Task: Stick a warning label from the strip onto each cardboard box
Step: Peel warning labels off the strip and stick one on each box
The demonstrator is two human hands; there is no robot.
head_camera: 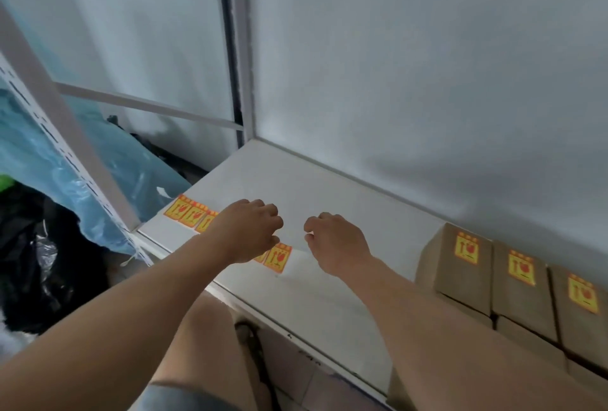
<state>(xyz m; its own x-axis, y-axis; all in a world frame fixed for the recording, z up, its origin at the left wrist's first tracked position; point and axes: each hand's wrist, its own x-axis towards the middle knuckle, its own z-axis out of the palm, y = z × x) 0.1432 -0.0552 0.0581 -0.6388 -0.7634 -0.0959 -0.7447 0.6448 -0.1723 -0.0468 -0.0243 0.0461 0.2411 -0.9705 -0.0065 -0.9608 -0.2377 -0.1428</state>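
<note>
**Two hands over a label strip on a white shelf**

Head camera, looking down: a white shelf [329, 187] runs from lower right to upper left against a pale wall. On it lies a strip of orange-and-yellow warning labels [189, 213], its long axis running along the shelf's front edge. The strip passes under the left hand [250, 233] and shows again at a single label [279, 257] just to that hand's right.

The left hand is directly above the strip, fingers curled downward; whether they pinch a label cannot be told, as the knuckles hide the fingertips. The right hand [335, 243] is just right of the strip's near end, fingers loosely curled, holding nothing visible. A pale, glossy patch of backing seems to lie between the hands.

Well to the right stand three cardboard boxes [513, 282] in a row, each already carrying a label on top. The right hand is nearer the boxes; the left is nearer the strip.
</note>
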